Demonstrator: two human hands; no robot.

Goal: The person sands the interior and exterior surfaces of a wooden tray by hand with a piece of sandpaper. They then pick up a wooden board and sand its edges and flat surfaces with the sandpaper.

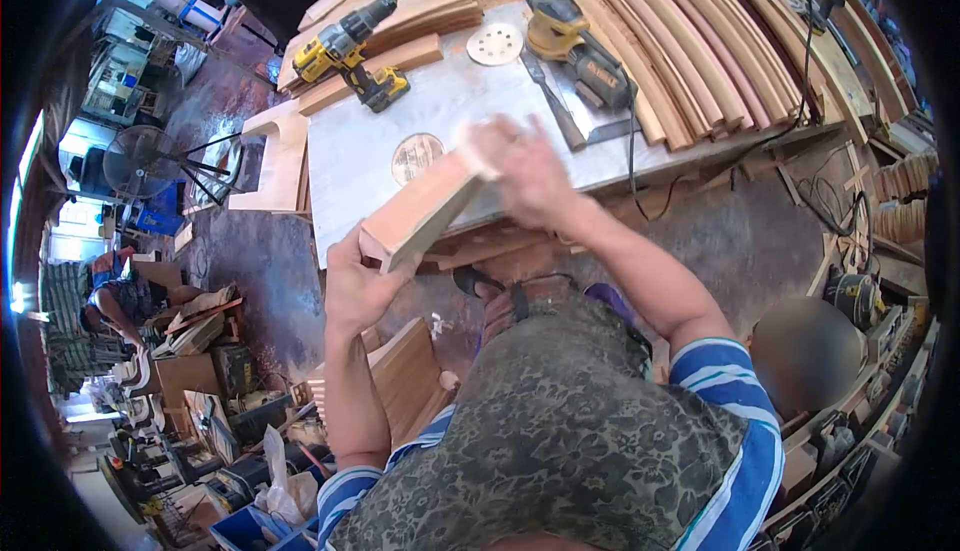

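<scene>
My left hand (362,286) is wrapped round the near end of a thick wooden piece (422,199), which slants up and away over the front edge of the worktable (340,171). At the far end of that piece is my right hand (528,173), smeared by motion. Something pale shows between its fingers and the wood, too blurred to name. A round sanding disc (417,159) lies on the tabletop just beyond the wooden piece.
A yellow cordless drill (345,56), a holed sanding disc (495,44), a corded sander (575,46) and a flat-bladed tool (555,101) lie on the table. Curved wooden strips (680,51) are stacked at right. A fan (145,161) and another person (125,301) are at left.
</scene>
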